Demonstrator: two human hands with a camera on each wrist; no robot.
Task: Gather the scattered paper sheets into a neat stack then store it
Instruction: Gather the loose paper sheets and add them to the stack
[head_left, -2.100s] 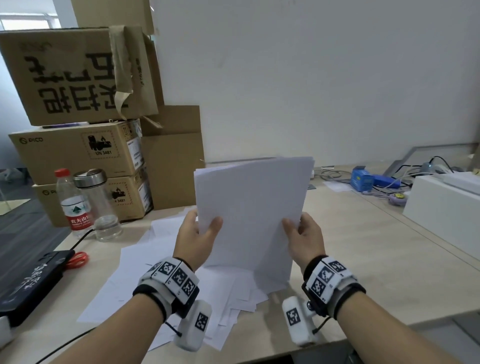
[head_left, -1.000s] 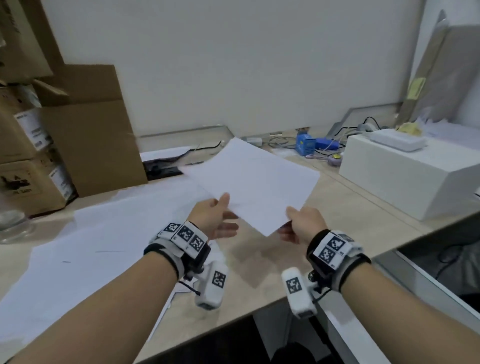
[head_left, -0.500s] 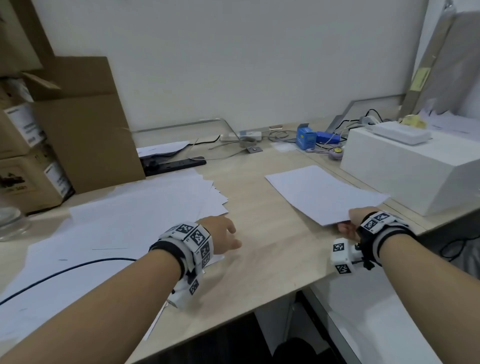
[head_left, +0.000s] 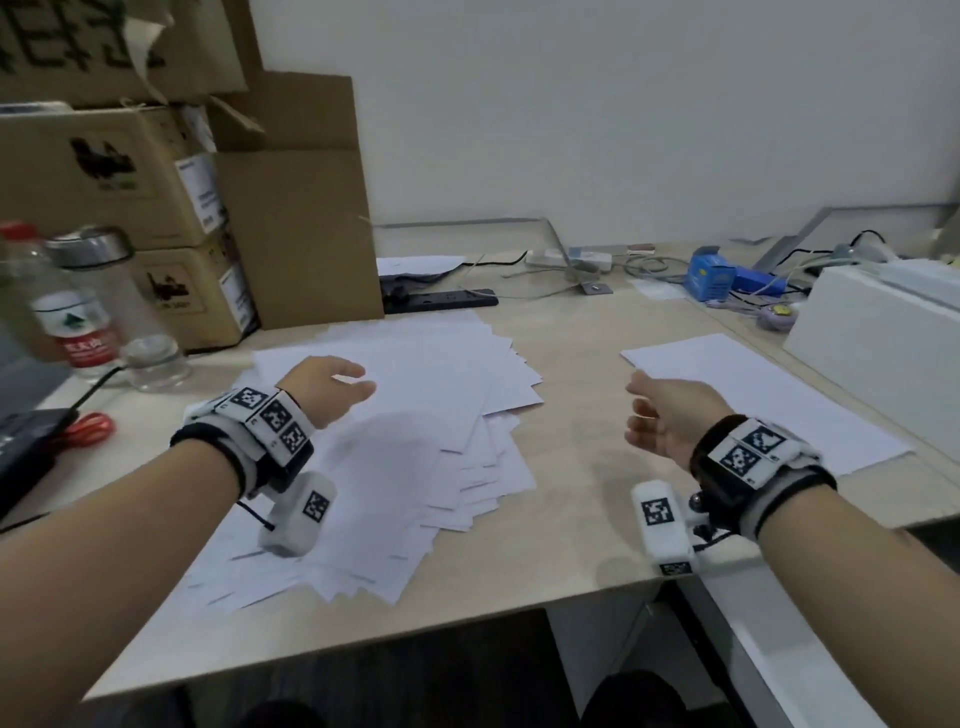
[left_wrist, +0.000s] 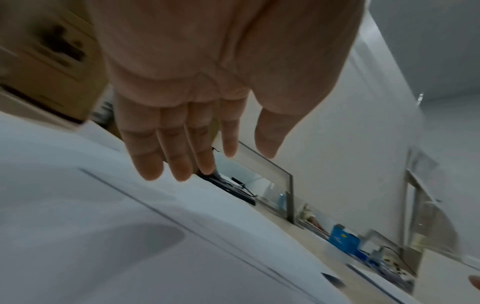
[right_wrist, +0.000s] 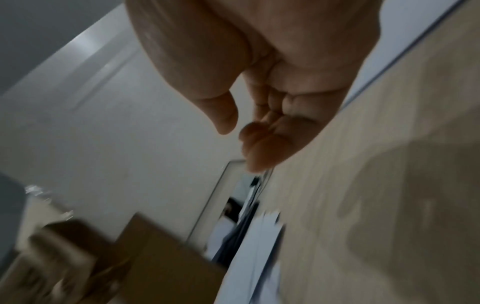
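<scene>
Head view: left hand (head_left: 324, 387), fingers straight and empty, hovers over the scattered sheets (head_left: 415, 441) at frame centre-left; right hand (head_left: 670, 421), loosely curled and empty, hangs beside the squared stack (head_left: 769, 405) at right. Likely risks: a hasty scoop creases loose sheets or slides them off the desk (head_left: 571, 519) edge.
</scene>
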